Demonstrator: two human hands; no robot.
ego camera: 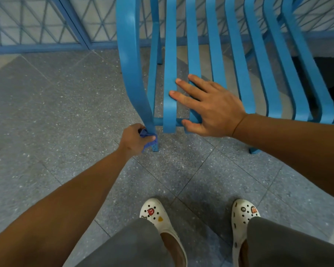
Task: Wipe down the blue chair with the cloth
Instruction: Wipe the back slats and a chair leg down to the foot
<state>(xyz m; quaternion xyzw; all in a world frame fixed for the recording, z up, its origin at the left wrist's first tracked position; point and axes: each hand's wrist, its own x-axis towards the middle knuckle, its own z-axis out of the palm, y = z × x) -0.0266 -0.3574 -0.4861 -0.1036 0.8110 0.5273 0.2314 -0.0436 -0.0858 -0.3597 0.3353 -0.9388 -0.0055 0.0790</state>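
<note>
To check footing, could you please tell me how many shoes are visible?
2: the left shoe at bottom centre, the right shoe at bottom right; none seems hidden.

Grey speckled tiled floor (46,116) carrying it all: blue chair (237,74) standing on slim legs, front left foot (155,148) touching tile, two white clogs (158,216) planted just before it.

- A single letter "m" is read on a dark round charm (243,209) fixed to the right white clog (241,224).
- No other legible text, number or brand is noted.
</note>
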